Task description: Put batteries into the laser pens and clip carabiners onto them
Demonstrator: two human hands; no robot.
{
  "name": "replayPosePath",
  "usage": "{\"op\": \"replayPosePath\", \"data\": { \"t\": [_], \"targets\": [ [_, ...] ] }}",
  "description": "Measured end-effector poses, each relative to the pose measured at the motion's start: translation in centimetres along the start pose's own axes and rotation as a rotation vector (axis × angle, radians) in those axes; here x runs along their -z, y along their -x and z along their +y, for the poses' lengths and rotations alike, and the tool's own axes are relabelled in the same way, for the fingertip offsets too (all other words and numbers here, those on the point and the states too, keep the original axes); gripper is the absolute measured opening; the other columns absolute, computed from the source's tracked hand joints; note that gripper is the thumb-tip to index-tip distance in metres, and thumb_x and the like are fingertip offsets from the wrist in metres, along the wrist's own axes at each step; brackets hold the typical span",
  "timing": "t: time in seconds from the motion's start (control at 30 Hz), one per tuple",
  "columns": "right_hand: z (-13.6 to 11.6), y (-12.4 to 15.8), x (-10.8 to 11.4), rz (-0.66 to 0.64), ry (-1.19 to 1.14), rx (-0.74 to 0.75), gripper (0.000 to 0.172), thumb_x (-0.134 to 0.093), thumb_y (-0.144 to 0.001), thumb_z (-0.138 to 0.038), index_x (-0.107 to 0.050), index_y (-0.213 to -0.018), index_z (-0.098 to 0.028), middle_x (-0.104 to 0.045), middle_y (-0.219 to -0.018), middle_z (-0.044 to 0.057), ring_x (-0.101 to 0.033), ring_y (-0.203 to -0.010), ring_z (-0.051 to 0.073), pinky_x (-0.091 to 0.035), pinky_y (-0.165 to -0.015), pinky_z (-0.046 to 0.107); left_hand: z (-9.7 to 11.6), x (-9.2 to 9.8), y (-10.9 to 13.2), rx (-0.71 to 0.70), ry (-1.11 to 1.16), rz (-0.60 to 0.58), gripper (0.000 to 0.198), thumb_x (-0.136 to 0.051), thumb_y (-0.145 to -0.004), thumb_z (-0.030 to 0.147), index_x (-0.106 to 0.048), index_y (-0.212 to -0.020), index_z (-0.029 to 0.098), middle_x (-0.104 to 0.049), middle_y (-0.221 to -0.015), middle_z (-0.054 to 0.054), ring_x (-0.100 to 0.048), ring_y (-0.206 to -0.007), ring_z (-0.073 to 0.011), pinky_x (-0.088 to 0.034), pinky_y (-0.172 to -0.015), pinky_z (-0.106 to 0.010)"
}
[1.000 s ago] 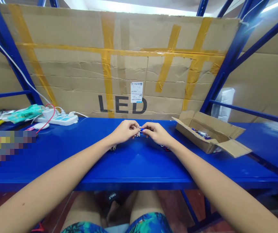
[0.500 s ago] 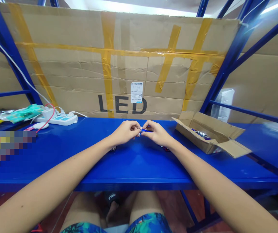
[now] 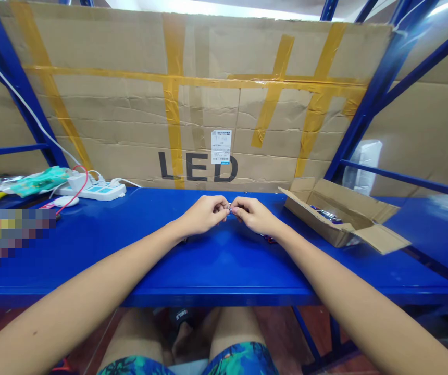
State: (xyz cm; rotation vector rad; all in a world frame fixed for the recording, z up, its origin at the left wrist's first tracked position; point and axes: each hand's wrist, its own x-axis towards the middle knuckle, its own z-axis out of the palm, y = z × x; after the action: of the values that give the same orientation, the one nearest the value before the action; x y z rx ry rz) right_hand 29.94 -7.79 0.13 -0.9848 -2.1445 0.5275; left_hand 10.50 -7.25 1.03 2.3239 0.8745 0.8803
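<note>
Above the middle of the blue table, my left hand (image 3: 211, 212) and my right hand (image 3: 253, 213) meet, fingertips nearly touching. Both are closed in a pinch around a small shiny metal piece (image 3: 229, 208). Fingers cover most of it, so its kind is not clear. Partly behind my right wrist lies a small red and dark item (image 3: 270, 239) on the table. Another small dark item (image 3: 185, 240) sits by my left wrist, mostly hidden by it.
An open cardboard box (image 3: 337, 216) with small metal and blue items stands at right. A white power strip (image 3: 99, 190) with plugs and a red cable lies at back left, near a teal packet (image 3: 40, 180). A large cardboard sheet (image 3: 130, 120) closes off the back.
My right fingers have closed in tighter and the thumb has moved toward the left fingertips. The blue strip between the right fingers no longer shows. The view has shifted slightly.
</note>
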Motion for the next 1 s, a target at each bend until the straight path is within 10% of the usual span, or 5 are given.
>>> {"op": "replayPosePath", "data": {
  "t": [0.57, 0.8, 1.0],
  "targets": [
    [0.9, -0.5, 0.4, -0.110, -0.244, -0.077, 0.032, -0.056, -0.086, -0.046, -0.059, -0.072, -0.017, -0.057, -0.061, 0.001, -0.051, -0.059, 0.014, -0.041, -0.063, 0.030, 0.4, -0.1, -0.1, 0.012, -0.017, 0.010, 0.007, -0.055, -0.083, 0.021, -0.060, -0.083, 0.016, -0.067, -0.071, -0.001, -0.059, -0.063, -0.0128, -0.042, -0.061, -0.025],
    [1.3, -0.9, 4.2, 0.327, -0.091, -0.181, 0.051, -0.038, -0.091, -0.059, -0.062, -0.076, -0.016, -0.067, -0.082, 0.009, -0.060, -0.079, 0.019, -0.046, -0.073, 0.032, 0.0, 1.0, -0.9, -0.001, 0.081, 0.259, 0.005, -0.059, -0.076, 0.019, -0.061, -0.076, 0.015, -0.064, -0.071, -0.001, -0.057, -0.066, -0.0126, -0.045, -0.064, -0.027],
    [1.6, 0.1, 5.4, -0.121, 0.560, -0.415, 0.030, -0.057, -0.079, -0.035, -0.057, -0.054, -0.018, -0.058, -0.058, 0.004, -0.051, -0.061, 0.018, -0.035, -0.058, 0.030, -0.6, 1.4, -1.3, 0.015, 0.326, 0.464, 0.007, -0.062, -0.071, 0.017, -0.057, -0.067, 0.015, -0.072, -0.088, -0.008, -0.067, -0.084, -0.0183, -0.053, -0.082, -0.036]
  ]
}}
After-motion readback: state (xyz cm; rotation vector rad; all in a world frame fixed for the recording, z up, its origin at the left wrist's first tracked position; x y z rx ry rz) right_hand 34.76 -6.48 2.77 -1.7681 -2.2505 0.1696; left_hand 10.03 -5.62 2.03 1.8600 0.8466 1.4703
